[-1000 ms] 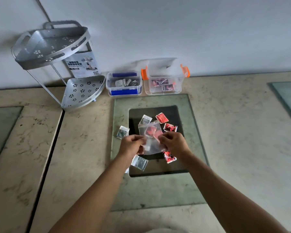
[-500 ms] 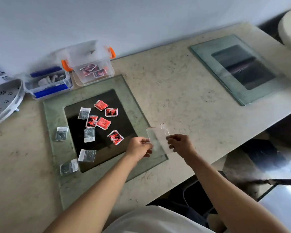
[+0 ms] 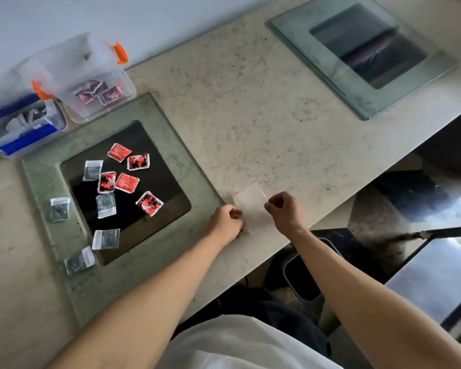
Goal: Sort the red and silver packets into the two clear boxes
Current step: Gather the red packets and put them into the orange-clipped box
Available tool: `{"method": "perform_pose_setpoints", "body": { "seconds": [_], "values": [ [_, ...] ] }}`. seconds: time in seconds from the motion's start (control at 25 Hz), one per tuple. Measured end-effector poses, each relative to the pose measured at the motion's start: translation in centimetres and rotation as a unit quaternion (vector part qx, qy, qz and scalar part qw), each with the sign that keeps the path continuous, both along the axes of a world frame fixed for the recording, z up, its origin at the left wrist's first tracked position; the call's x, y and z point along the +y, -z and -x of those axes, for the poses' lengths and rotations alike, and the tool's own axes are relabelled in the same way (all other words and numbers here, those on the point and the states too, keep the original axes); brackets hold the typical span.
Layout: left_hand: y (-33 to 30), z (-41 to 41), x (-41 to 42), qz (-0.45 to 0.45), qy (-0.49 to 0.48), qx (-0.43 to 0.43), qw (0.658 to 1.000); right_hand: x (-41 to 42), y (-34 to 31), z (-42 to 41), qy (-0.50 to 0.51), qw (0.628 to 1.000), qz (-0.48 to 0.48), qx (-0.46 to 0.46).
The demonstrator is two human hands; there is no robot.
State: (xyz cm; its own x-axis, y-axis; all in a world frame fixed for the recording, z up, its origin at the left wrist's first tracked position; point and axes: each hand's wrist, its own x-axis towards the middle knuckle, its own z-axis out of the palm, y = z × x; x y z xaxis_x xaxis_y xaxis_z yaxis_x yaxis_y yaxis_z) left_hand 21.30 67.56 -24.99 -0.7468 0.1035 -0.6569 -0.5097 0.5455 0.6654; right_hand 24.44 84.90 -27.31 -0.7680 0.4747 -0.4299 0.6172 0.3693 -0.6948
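Observation:
Several red packets (image 3: 126,181) and several silver packets (image 3: 106,205) lie loose on a glass panel (image 3: 155,123). At the back left, a clear box with orange clips (image 3: 96,83) holds red packets, and a clear box with blue clips (image 3: 24,123) holds silver ones. To the right of the panel, near the counter's front edge, my left hand (image 3: 226,222) and my right hand (image 3: 285,210) pinch the two sides of an empty clear zip bag (image 3: 249,201) with a thin red seal line.
A second glass panel (image 3: 362,57) lies at the back right on the marble counter (image 3: 250,115). A wall rises behind the boxes. Below the counter's front edge stand a grey bin (image 3: 304,275) and dark shiny flooring.
The packets that were inside the bag a second ago now lie on the glass panel. Both hands carried the empty bag rightward off the panel. The view swung right.

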Motion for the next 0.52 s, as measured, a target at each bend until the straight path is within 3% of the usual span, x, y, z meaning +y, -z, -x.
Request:
{"method": "perform_pose_setpoints", "body": {
  "seconds": [0.2, 0.32, 0.52],
  "values": [
    [1.1, -0.1, 0.1, 0.013, 0.0, 0.014, 1.0, 0.5, 0.5, -0.3, -0.059, 0.995, -0.076, 0.016],
    [0.7, 0.1, 0.0, -0.006, -0.023, 0.016, 1.0, -0.1, 0.3, -0.6, -0.069, 0.994, -0.079, 0.04],
    [-0.7, 0.3, -3.3, -0.022, -0.094, 0.027, 0.995, -4.6, -1.0, 0.9, -0.175, 0.978, -0.084, 0.074]
  ]
}}
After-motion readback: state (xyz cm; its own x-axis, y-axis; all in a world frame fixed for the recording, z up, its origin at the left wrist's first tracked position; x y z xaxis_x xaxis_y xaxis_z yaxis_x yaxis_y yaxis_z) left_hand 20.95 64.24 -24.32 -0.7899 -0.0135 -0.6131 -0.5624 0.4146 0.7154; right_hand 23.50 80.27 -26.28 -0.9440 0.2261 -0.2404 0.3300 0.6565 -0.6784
